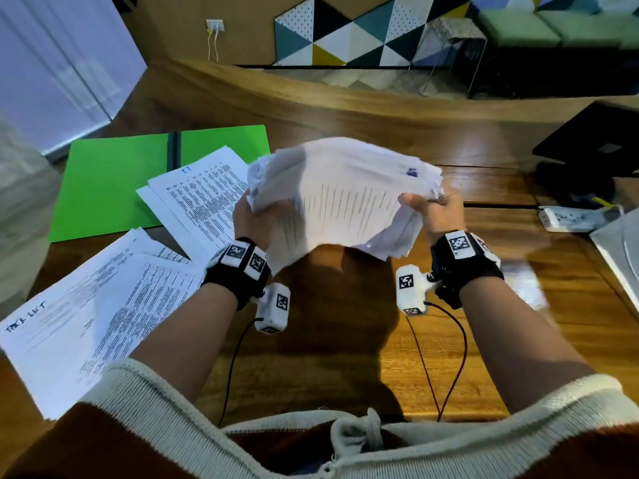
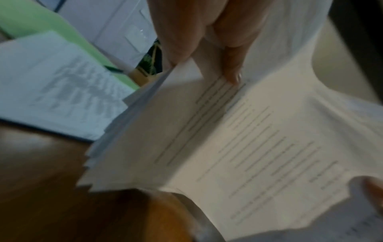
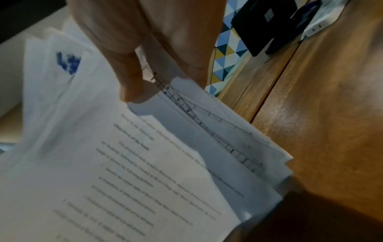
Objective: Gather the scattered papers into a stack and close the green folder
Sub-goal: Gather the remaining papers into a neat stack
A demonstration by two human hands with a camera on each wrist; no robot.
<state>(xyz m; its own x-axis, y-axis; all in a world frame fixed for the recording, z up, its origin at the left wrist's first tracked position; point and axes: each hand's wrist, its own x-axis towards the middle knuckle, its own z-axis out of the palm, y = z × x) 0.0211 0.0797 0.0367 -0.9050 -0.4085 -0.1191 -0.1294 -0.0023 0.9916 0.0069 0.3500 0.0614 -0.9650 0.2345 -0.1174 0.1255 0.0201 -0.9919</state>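
I hold a thick, uneven bundle of printed papers [image 1: 342,198] [image 2: 238,147] [image 3: 124,163] in the air over the wooden table. My left hand [image 1: 254,216] [image 2: 209,54] grips its left edge and my right hand [image 1: 428,207] [image 3: 149,65] pinches its right edge. The bundle sags in the middle. The green folder [image 1: 114,181] [image 2: 68,39] lies open and flat at the far left of the table. More printed sheets [image 1: 193,195] overlap its right half, and another spread of sheets [image 1: 86,316] lies near the front left edge.
A black device [image 1: 594,146] [image 3: 267,24] and a white power strip [image 1: 574,217] sit at the right of the table [image 1: 345,340]. A grey flat object [image 1: 622,250] pokes in at the right edge. A raised wooden ledge [image 1: 345,98] runs along the back.
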